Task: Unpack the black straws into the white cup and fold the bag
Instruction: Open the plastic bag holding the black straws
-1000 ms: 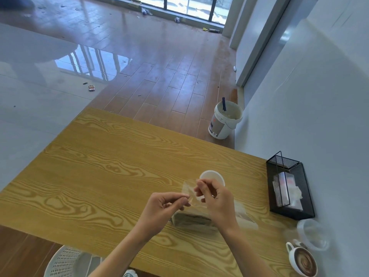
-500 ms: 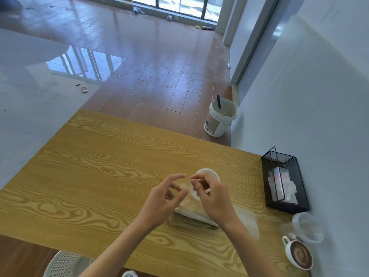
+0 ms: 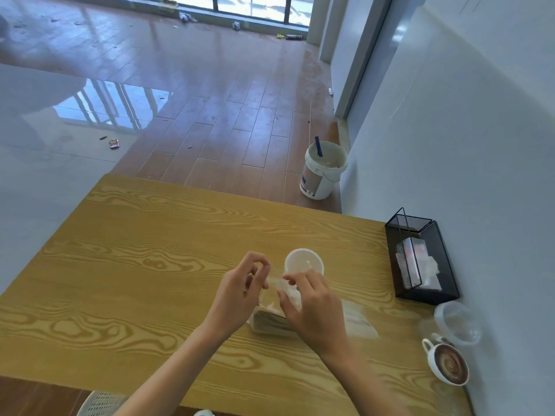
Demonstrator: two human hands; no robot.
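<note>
A clear plastic bag (image 3: 357, 321) lies on the wooden table (image 3: 150, 265), with a dark bundle of straws (image 3: 267, 321) inside it under my hands. The white cup (image 3: 304, 261) stands upright just behind them, its inside looking empty. My right hand (image 3: 315, 307) pinches the bag's upper edge near the cup. My left hand (image 3: 240, 291) hovers beside it with fingers curled and parted, thumb and fingertips at the same edge; whether it grips the film is unclear.
A black mesh holder (image 3: 420, 256) with napkins stands at the right by the wall. A clear plastic cup (image 3: 458, 322) and a latte mug (image 3: 449, 364) sit at the near right corner. A white bucket (image 3: 322, 169) stands on the floor beyond the table.
My left hand let go of its pinch on the bag edge, opened, then came back close to the edge. My right hand kept its hold near the cup.
</note>
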